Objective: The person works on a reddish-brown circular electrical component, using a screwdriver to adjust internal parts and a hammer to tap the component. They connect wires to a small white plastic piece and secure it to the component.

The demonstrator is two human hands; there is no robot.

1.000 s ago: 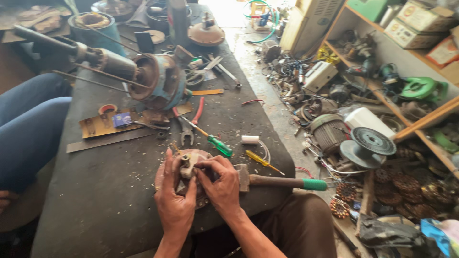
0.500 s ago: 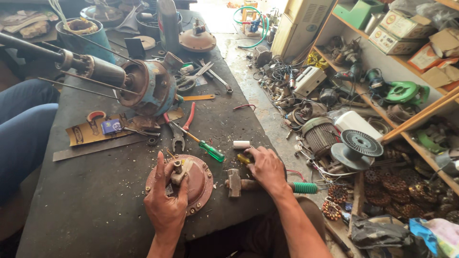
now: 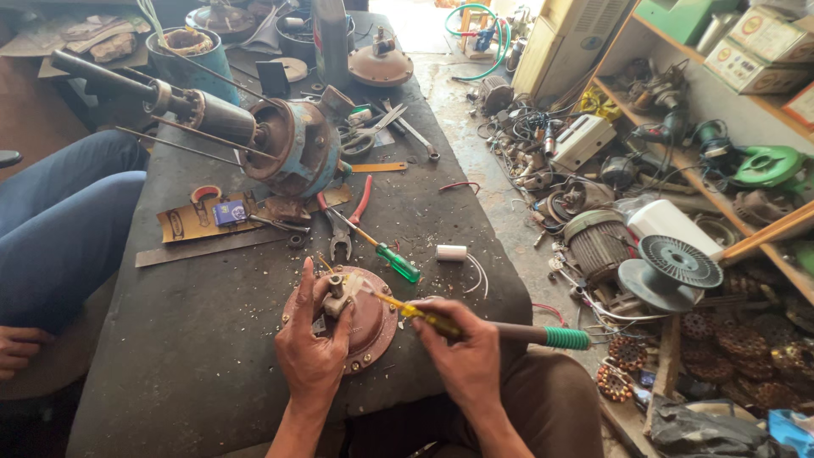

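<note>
Moments after reaching toward the tools at the table's (image 3: 170,356) edge, the right hand (image 3: 466,360) now has its grip wrapped tight around a yellow-handled screwdriver (image 3: 415,311). Its long axis runs from lower right up to upper left, the thin shaft pointing at the small metal fitting on a round, rust-brown motor end cover (image 3: 369,326). The left hand (image 3: 315,356) has stayed on the cover, fingers curled closed about the fitting (image 3: 336,297) at its centre, thumb up beside it. The cover lies flat near the table's front edge, dish-shaped, worn and reddish, with bolt holes around its rim.

At the table's far end a teal can (image 3: 191,55) stands upright holding a coil of copper winding. A blue motor body (image 3: 292,148) with a long shaft lies on its side farther back. A green-handled screwdriver (image 3: 386,252) and red-handled pliers (image 3: 343,225) rest just beyond the cover, and a hammer with a green-tipped handle (image 3: 543,336) lies partly under the right hand. Another person's jeans-clad legs (image 3: 59,229) sit at the left.
</note>
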